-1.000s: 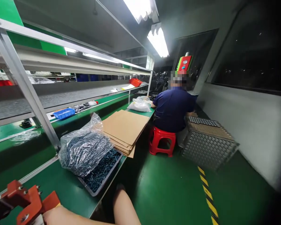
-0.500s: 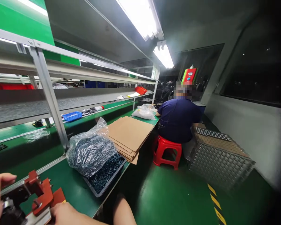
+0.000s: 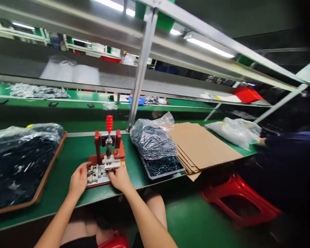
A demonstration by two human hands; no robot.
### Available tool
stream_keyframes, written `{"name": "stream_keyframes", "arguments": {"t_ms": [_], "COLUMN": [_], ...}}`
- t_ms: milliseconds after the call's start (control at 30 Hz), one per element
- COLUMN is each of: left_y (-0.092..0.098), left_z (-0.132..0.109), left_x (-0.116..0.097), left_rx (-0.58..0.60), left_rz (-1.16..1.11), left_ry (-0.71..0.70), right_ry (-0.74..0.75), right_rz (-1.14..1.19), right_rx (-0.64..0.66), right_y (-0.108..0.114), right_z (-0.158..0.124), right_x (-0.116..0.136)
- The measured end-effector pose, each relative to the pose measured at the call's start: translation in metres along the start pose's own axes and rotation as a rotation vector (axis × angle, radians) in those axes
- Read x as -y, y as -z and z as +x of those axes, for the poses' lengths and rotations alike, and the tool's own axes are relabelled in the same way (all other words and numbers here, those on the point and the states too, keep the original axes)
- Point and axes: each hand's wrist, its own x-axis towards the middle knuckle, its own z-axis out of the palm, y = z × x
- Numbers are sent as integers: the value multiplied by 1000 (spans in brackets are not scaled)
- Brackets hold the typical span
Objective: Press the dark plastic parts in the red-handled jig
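A toggle press [image 3: 109, 141] with a red upright handle, rust-red brackets and a metal clamping block [image 3: 111, 162] stands on the green bench. My left hand [image 3: 79, 179] is at the left end of its base, fingers curled in against the metal slide [image 3: 93, 174]; whatever they pinch is hidden. On the other side, my right hand [image 3: 120, 177] is closed around the right front of the block, its thumb in front. To the right, a black tray [image 3: 162, 174] of small dark screw-like parts has a clear plastic bag [image 3: 156, 141] of similar parts on top.
A brown-rimmed tray [image 3: 50, 165] with dark bagged parts lies at left. Flat cardboard sheets [image 3: 206, 144] and a white plastic bag [image 3: 231, 132] are at right. A metal shelf post [image 3: 142, 69] rises behind the press. A co-worker's dark sleeve [image 3: 291, 148] and red stool [image 3: 243, 203] are far right.
The view has swung left, bringing the press to the middle. My left hand, earlier raised near the red handle, is now down at the base. My right hand stays at the press.
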Motion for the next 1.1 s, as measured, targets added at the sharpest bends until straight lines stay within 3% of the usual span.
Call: {"name": "stream_keyframes", "arguments": {"t_ms": [67,133,400,533,633,700,767,867,933,1000,1100], "left_y": [-1,-1,-8,-3,7,10,5,-10,-22,-32,-43], "left_z": [0,-1,-13,-18,-47,-85,-133,-207,-244,-266,-270], "left_x": [1,2,1,-1,-10,-13,-8,16,40,64,84], "left_rx": [-21,-18,-86,-217,-424,-456,-273,80,114,83,106], "left_rz": [-209,-319,-222,-159,-27,-1,-119,-395,-548,-654,-699], "left_ry": [101,107,16,-44,-237,-285,-159,219,516,778,918], "right_ry": [-31,-43,5,44,93,116,118,85,20,-76,-265], "right_rz": [11,17,66,55,48,66,106,178,233,309,486], "right_rx": [-58,-70,39,-34,-161,-202,-140,113,294,419,503], "right_y": [-6,-10,-1,9,15,10,-6,-48,-79,-104,-124], "right_z": [0,1,5,-11,-44,-75,-109,-155,-180,-200,-218], "right_x": [-3,-8,-22,-21,-9,4,16,24,16,-2,-36]}}
